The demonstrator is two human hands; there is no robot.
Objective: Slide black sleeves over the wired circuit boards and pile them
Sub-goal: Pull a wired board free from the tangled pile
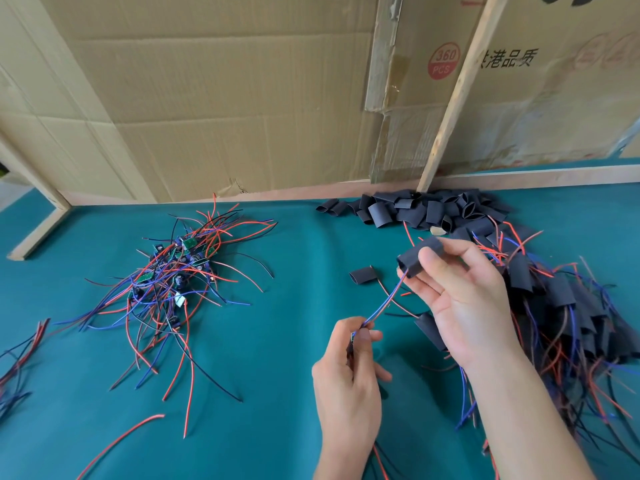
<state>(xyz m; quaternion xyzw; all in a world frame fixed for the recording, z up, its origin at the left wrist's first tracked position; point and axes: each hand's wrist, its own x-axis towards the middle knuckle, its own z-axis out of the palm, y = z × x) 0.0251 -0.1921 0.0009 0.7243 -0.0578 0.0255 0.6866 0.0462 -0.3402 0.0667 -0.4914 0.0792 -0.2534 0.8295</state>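
Note:
My right hand (460,289) pinches a black sleeve (417,256) between thumb and fingers, held above the table. A red and blue wire pair (384,303) runs out of the sleeve's lower end down to my left hand (346,372), which grips a small circuit board, mostly hidden in the fingers. More red wire sticks out of the sleeve's top. A tangle of bare wired boards (173,271) lies at the left. Empty black sleeves (426,211) are heaped at the back. Sleeved boards (568,313) are piled at the right.
One loose sleeve (362,275) lies on the green table mat (277,341) between the hands and the tangle. Stray wires (20,351) lie at the left edge. Cardboard sheets (225,98) and a wooden slat (457,91) stand behind.

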